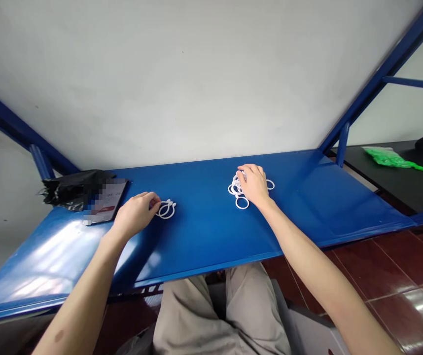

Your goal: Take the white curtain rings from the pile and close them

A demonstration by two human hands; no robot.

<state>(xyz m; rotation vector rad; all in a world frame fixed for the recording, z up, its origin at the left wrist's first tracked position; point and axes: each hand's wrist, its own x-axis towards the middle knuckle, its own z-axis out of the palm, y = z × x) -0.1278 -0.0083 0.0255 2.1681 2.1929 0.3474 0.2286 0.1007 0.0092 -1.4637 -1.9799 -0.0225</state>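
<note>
White plastic rings with small knobs lie on the blue table (200, 222) in two groups. My left hand (137, 211) is at the smaller group of white rings (167, 211), left of the middle. Its fingers are curled and pressed together at the rings' left edge, and part of a ring is hidden behind them. Over the larger pile of white rings (235, 187), right of the middle, is my right hand (255, 183). The thumb and fingers close down onto the pile, covering some rings. One ring lies in front of that hand and another shows to its right.
At the table's left end are a black plastic bag (74, 185) and a flat dark-edged device (110, 199) with a blurred screen. A pale wall (196, 88) stands behind. Blue frame bars (374, 74) rise at both sides. A green bag (389, 159) lies on a black table to the right.
</note>
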